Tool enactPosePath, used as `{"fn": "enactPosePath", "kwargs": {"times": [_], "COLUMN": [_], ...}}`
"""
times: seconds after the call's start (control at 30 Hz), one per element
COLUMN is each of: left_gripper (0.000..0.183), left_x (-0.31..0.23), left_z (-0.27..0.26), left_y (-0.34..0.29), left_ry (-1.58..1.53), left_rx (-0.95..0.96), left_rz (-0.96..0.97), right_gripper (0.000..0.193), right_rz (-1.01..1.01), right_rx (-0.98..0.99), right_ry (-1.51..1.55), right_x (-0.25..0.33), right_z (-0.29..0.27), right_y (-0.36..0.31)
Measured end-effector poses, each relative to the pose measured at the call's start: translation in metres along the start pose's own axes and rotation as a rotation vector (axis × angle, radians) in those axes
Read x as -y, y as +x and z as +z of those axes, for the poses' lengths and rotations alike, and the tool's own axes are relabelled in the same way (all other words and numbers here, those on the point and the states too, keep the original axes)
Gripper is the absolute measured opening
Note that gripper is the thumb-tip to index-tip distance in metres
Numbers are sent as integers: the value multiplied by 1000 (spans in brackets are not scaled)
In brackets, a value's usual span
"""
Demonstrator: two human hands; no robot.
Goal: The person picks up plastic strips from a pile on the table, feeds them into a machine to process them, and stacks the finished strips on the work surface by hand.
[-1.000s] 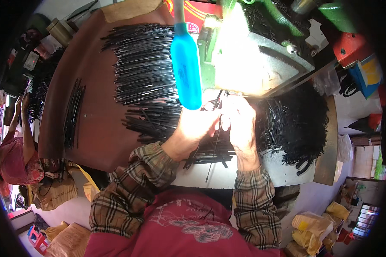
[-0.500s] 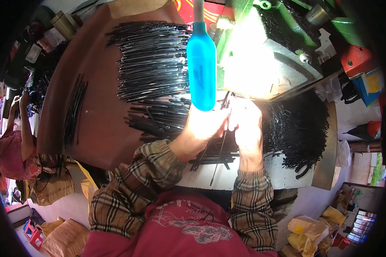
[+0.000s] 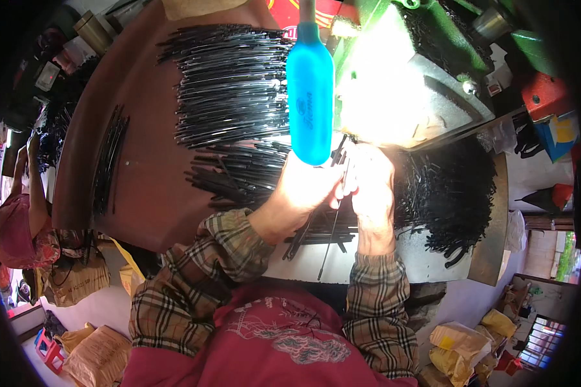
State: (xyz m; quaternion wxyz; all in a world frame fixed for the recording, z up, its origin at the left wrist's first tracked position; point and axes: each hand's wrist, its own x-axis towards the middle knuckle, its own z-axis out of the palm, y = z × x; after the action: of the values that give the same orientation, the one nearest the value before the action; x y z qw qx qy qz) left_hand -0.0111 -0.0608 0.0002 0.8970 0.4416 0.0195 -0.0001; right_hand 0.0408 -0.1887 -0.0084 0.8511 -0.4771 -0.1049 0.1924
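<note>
Between both hands [image 3: 300,187] [image 3: 373,180], thin black rod [image 3: 330,238]

Brown plaid oversleeves [image 3: 379,316] with gathered cuffs [image 3: 376,263] meet a grey-printed crimson shirt [image 3: 252,364].

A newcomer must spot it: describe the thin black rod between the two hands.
Look to the white tabletop before the red shirt, then up to the left hand and right hand. From between them slants one thin black rod. Unlike the neighbouring rods, its tip reaches farthest toward the shirt.
</note>
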Motion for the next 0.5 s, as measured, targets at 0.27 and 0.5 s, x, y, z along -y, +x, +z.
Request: {"fn": "enactPosePath", "kwargs": {"times": [0.27, 0.5], "left_gripper": [34, 34], "left_x": [6, 7], "left_z": [-9, -8], "left_y": [5, 1], "left_ry": [10, -8], "left_rx": [53, 68], "left_rz": [2, 33], "right_gripper": [13, 10], "right_rz": [-106, -181], "right_rx": [-16, 13], "right_ry": [-179, -228], "right_x": [-9, -11], "right_z": [-10, -8], "right_y": [3, -3]}}
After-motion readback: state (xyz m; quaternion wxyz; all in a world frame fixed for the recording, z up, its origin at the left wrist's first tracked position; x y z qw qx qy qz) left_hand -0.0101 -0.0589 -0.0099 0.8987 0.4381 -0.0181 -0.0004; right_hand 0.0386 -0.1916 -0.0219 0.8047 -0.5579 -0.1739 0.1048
